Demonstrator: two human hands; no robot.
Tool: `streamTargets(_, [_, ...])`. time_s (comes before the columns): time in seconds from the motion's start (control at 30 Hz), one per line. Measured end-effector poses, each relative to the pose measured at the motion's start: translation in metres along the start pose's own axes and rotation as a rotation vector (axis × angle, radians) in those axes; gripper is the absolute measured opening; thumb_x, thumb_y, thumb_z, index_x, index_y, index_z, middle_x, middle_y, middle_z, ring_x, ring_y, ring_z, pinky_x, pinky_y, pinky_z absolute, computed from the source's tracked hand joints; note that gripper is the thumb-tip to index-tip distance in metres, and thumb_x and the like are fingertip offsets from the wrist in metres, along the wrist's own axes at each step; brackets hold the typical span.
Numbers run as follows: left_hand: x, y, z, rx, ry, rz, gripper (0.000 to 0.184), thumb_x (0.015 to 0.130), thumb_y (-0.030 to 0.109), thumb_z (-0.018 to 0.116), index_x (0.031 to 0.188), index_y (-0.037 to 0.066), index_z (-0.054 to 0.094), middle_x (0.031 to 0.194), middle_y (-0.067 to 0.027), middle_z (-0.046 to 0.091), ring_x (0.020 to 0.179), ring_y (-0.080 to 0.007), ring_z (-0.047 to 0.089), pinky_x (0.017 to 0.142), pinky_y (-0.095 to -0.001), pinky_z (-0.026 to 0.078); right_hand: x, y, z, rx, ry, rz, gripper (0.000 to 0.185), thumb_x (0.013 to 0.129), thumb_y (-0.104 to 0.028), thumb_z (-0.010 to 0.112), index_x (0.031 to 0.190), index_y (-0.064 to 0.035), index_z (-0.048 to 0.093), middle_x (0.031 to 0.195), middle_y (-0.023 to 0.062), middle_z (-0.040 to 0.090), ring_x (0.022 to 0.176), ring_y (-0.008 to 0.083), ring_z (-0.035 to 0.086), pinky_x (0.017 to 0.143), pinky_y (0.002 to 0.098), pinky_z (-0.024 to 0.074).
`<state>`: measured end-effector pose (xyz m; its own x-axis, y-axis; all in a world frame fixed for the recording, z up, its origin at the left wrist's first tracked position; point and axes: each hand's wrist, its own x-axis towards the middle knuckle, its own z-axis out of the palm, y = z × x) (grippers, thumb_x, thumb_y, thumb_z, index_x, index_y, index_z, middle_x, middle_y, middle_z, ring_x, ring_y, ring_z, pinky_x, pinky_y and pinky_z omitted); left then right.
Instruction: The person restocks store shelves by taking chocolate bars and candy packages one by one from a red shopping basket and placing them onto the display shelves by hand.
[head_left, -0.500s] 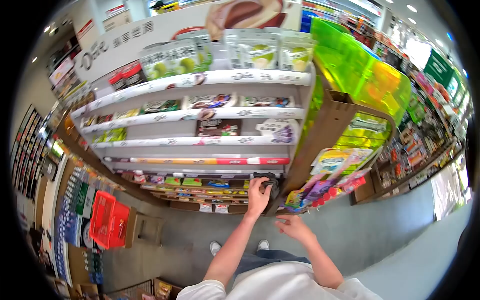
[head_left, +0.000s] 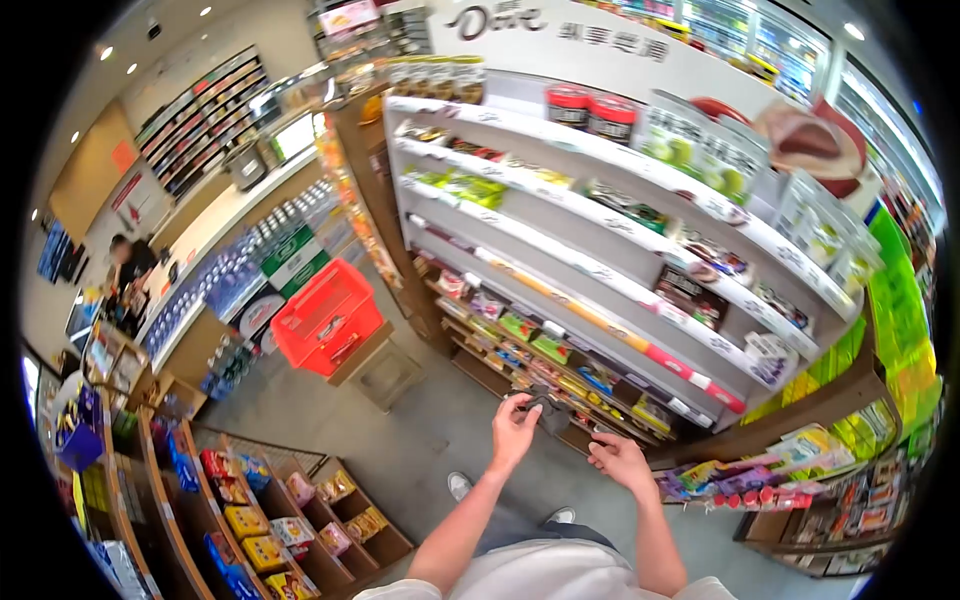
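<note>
Gripping a dark cloth (head_left: pixel 549 412) at the lower centre of the frame, the person's left hand (head_left: pixel 513 432) has its fingers closed on it, in front of the shelves (head_left: pixel 580 240). Just to its right, the right hand (head_left: pixel 622 462) has its fingers partly curled, and whether they pinch anything cannot be told. A red basket (head_left: pixel 365 325) is left of centre, packets (head_left: pixel 247 520) fill racks at lower left, and another person (head_left: pixel 138 262) appears at upper left.
</note>
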<state>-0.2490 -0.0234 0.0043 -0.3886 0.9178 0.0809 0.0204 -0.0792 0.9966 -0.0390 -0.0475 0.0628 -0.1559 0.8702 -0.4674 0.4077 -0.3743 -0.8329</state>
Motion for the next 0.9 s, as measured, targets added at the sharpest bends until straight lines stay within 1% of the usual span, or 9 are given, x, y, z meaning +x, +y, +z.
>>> streamTargets(0.07, [0.01, 0.004, -0.031, -0.158, 0.026, -0.131, 0.022, 0.081, 0.004, 0.063, 0.1, -0.002, 0.055, 0.091, -0.0072, 0.056, 0.07, -0.0107, 0.06, 0.056, -0.0235, 0.051, 0.007, -0.028, 0.023, 0.053, -0.08, -0.011, 0.04, 0.083, -0.026, 0.06, 0.115, -0.0022, 0.057, 0.076, 0.0061, 0.067, 0.064, 0.009, 0.058, 0.06, 0.0235, 0.0469])
streamTargets(0.1, [0.02, 0.004, -0.04, -0.176, 0.048, -0.12, 0.022, 0.081, 0.004, 0.063, 0.1, -0.002, 0.055, 0.091, -0.0072, 0.056, 0.07, -0.0107, 0.06, 0.056, -0.0235, 0.051, 0.013, -0.044, 0.032, 0.083, -0.125, 0.021, 0.039, 0.085, -0.021, 0.06, 0.118, -0.0014, 0.054, 0.08, 0.0066, 0.065, 0.066, 0.0091, 0.057, 0.062, 0.0224, 0.047])
streamTargets(0.23, [0.05, 0.009, -0.099, -0.199, 0.087, -0.113, 0.021, 0.083, 0.006, 0.061, 0.101, -0.002, 0.054, 0.084, -0.0049, 0.058, 0.068, -0.0088, 0.058, 0.054, -0.0233, 0.05, 0.038, -0.08, 0.082, 0.054, -0.202, -0.019, 0.038, 0.085, -0.02, 0.059, 0.119, -0.0023, 0.054, 0.081, 0.0064, 0.065, 0.068, 0.0103, 0.058, 0.064, 0.0234, 0.0479])
streamTargets(0.47, [0.092, 0.006, -0.19, -0.332, 0.254, -0.062, 0.02, 0.086, 0.008, 0.06, 0.102, -0.001, 0.054, 0.088, -0.0052, 0.057, 0.068, -0.0082, 0.057, 0.054, -0.0227, 0.049, 0.06, -0.141, 0.159, 0.013, -0.255, -0.044, 0.038, 0.086, -0.021, 0.058, 0.119, -0.0033, 0.054, 0.084, 0.0064, 0.065, 0.073, 0.0107, 0.058, 0.065, 0.0249, 0.0479])
streamTargets(0.67, [0.109, 0.011, -0.274, -0.243, 0.29, -0.036, 0.02, 0.087, 0.013, 0.06, 0.102, 0.001, 0.055, 0.081, -0.0009, 0.058, 0.067, -0.0061, 0.056, 0.055, -0.0221, 0.048, 0.08, -0.165, 0.238, -0.002, -0.357, -0.026, 0.039, 0.085, -0.019, 0.06, 0.119, -0.0028, 0.053, 0.089, 0.0084, 0.064, 0.078, 0.013, 0.06, 0.067, 0.0254, 0.0492])
streamTargets(0.73, [0.115, 0.014, -0.293, -0.245, 0.299, -0.067, 0.019, 0.085, 0.014, 0.062, 0.098, 0.001, 0.057, 0.077, 0.0005, 0.059, 0.067, -0.0052, 0.054, 0.056, -0.0209, 0.046, 0.084, -0.177, 0.265, -0.045, -0.26, -0.267, 0.041, 0.082, -0.021, 0.064, 0.118, -0.0039, 0.054, 0.087, 0.005, 0.065, 0.073, 0.0116, 0.059, 0.064, 0.0254, 0.0488])
streamTargets(0.77, [0.119, 0.016, -0.299, -0.242, 0.297, -0.063, 0.019, 0.085, 0.014, 0.062, 0.098, 0.001, 0.057, 0.077, 0.0005, 0.059, 0.067, -0.0052, 0.054, 0.056, -0.0209, 0.046, 0.075, -0.196, 0.277, -0.146, -0.157, -0.502, 0.046, 0.078, -0.021, 0.068, 0.118, -0.0043, 0.054, 0.087, 0.0058, 0.064, 0.08, 0.0159, 0.06, 0.068, 0.0276, 0.0485])
streamTargets(0.8, [0.121, 0.016, -0.303, -0.185, 0.296, -0.052, 0.018, 0.084, 0.014, 0.063, 0.095, 0.001, 0.058, 0.076, 0.0005, 0.059, 0.066, -0.005, 0.054, 0.057, -0.0202, 0.045, 0.07, -0.212, 0.286, -0.145, -0.157, -0.505, 0.046, 0.078, -0.021, 0.068, 0.118, -0.0043, 0.054, 0.087, 0.0058, 0.064, 0.08, 0.0159, 0.06, 0.068, 0.0276, 0.0485])
streamTargets(0.9, [0.131, 0.041, -0.302, -0.089, 0.27, 0.015, 0.014, 0.081, 0.011, 0.065, 0.087, 0.001, 0.059, 0.073, 0.0011, 0.058, 0.063, -0.0042, 0.051, 0.057, -0.0188, 0.043, 0.075, -0.242, 0.306, -0.349, 0.007, -0.857, 0.047, 0.071, -0.021, 0.074, 0.112, -0.0046, 0.058, 0.091, 0.0101, 0.062, 0.1, 0.0275, 0.052, 0.083, 0.0362, 0.0433])
